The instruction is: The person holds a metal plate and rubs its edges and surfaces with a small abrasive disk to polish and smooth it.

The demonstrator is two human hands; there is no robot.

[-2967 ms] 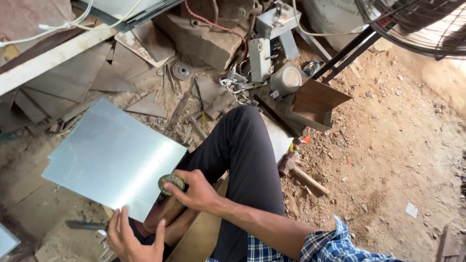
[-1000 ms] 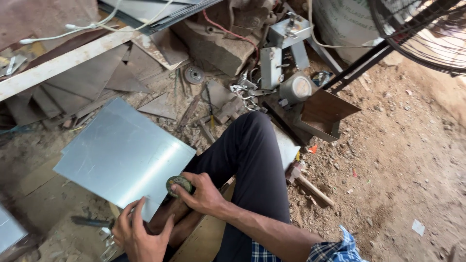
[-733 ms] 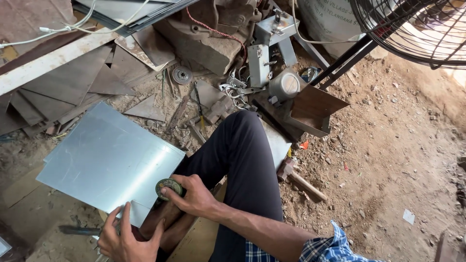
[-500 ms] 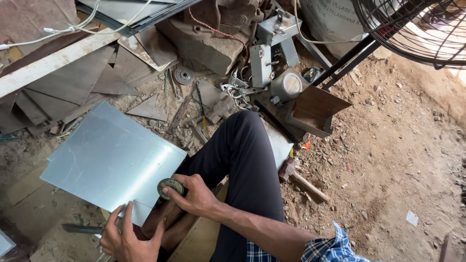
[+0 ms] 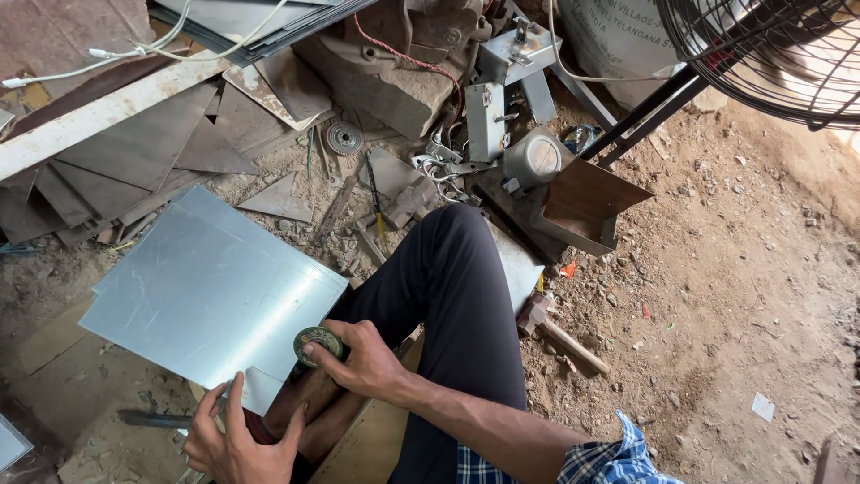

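I sit on the ground with my knee in dark trousers (image 5: 448, 296) raised. A shiny square metal sheet (image 5: 206, 291) lies in front of me on the dirt. My right hand (image 5: 363, 363) grips a small round greenish disc-shaped object (image 5: 315, 341) at the sheet's near corner. My left hand (image 5: 235, 439) rests spread on the near edge of the sheet, fingers apart, close to my bare foot (image 5: 309, 408).
Scrap metal plates (image 5: 134, 152) and a white beam (image 5: 98, 112) lie at the back left. A hammer (image 5: 560, 332) lies right of my knee. A stone block (image 5: 385, 76), metal brackets, a folded brown metal piece (image 5: 587, 202) and a fan cage (image 5: 770, 45) stand behind.
The view shifted slightly. My hands stay in about the same places, the right still on the round object and the left on the sheet's edge.
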